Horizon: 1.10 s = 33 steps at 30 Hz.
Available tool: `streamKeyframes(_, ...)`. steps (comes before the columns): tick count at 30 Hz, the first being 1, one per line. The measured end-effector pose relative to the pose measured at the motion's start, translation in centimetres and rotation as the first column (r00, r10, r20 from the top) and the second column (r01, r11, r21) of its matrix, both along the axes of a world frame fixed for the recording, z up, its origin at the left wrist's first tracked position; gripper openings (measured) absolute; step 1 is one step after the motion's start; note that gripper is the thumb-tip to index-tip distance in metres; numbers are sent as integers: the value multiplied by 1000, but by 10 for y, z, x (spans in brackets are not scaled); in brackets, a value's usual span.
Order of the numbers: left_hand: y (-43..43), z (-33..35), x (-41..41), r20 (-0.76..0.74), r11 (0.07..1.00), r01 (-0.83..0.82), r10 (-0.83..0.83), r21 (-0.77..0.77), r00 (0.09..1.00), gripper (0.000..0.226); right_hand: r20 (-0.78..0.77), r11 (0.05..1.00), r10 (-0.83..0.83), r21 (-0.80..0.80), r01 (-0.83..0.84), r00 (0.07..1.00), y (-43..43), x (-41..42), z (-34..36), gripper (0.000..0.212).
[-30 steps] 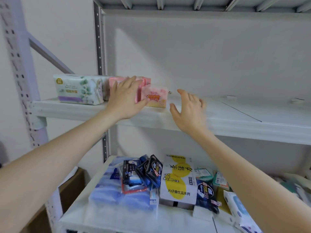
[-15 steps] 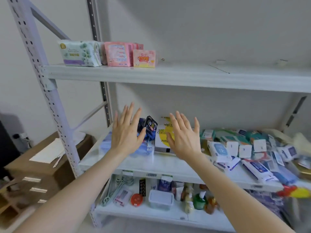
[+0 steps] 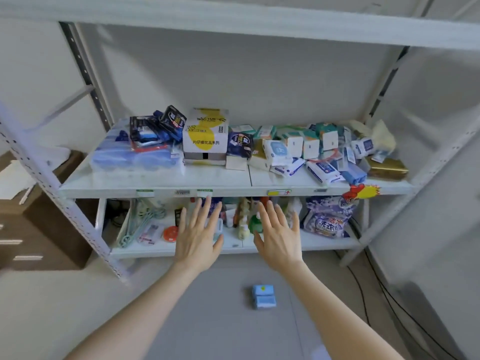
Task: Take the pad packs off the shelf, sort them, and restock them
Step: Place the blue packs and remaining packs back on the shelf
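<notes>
My left hand (image 3: 198,236) and my right hand (image 3: 279,236) are stretched out side by side, fingers spread, holding nothing, in front of the bottom shelf. The middle shelf (image 3: 155,184) carries mixed packs: dark blue pad packs (image 3: 159,126) on a large blue wrapped bundle (image 3: 135,157), a white and yellow box (image 3: 206,133), another dark pad pack (image 3: 239,145), and several white, teal and blue packs (image 3: 306,145) heaped to the right. A small blue pack (image 3: 262,296) lies on the floor below my hands. The upper shelf's pink packs are out of view.
The bottom shelf (image 3: 324,242) holds bottles (image 3: 244,219), a coiled cord (image 3: 140,222), a red lid (image 3: 170,233) and a blue detergent bag (image 3: 328,218). Brown cardboard boxes (image 3: 39,224) stand at the left. Black cables (image 3: 368,294) run over the grey floor at the right.
My view has dropped from the upper shelf to the lower shelves and floor. Both hands came away from the pink packs and moved down, still spread and holding nothing.
</notes>
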<state>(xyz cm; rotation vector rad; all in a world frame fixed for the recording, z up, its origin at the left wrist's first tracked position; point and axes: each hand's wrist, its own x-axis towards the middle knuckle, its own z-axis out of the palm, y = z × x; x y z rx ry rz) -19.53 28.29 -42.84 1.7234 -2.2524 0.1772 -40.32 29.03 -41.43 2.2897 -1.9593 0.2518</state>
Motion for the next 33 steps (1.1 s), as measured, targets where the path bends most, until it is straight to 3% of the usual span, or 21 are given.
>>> streamKeyframes(16,87,-135,-196,-16,934,60,-58,351,998,75,-72,946,-103,302,121,992,97,-187,-126,70)
streamKeyframes(25,49,-213,-198,64,879,-5,-29,478,997,71,-44,883,-89,459,99,995,67,-206,-211,70)
streamKeyframes(33,-34,-336,-185,120,837,-31,-41,546,992,71,-18,809,-79,583,75,997,3,-196,-347,71)
